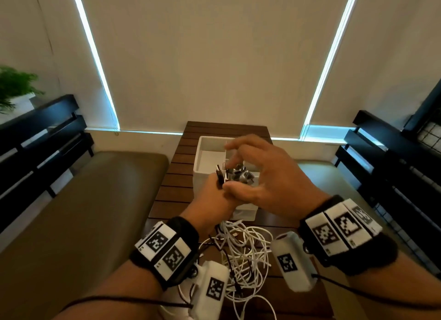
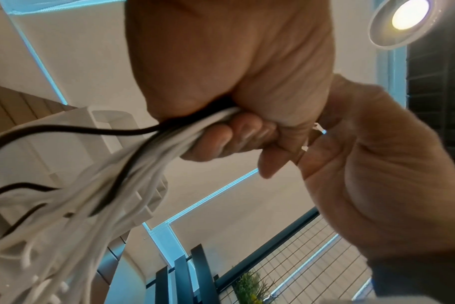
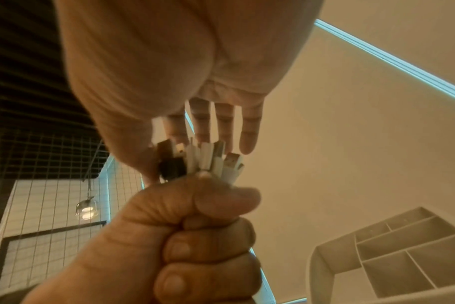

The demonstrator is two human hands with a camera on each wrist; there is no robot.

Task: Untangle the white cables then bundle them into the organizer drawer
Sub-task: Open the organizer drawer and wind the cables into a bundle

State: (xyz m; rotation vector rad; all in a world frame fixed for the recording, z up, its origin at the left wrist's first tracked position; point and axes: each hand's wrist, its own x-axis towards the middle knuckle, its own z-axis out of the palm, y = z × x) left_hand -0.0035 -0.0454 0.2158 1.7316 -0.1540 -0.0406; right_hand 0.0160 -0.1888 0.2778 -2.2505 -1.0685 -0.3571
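- Head view: the left hand (image 1: 214,195) is fisted round a gathered bunch of white cables (image 1: 243,250) just below their plug ends (image 1: 235,174), held up in front of the white organizer drawer (image 1: 210,152) on the slatted wooden table (image 1: 181,176). The right hand (image 1: 267,174) arches over the plugs, fingers loose and spread, gripping nothing I can see. Most of the cable hangs in a snarled heap on the table, between the two wrists.
- Left wrist view: white strands (image 2: 143,154), with a black cable (image 2: 91,130) among them, fan out from the clenched fingers (image 2: 221,139). They look light, limp and slick, so I'd hold firmly near the plugs, where they're stiffest.
- Right wrist view: plugs (image 3: 208,160) sprout from the fist (image 3: 195,236), with the straight right fingers (image 3: 226,123) just behind them; whether they touch, I can't tell. The drawer's compartments (image 3: 403,257) sit off to the side.
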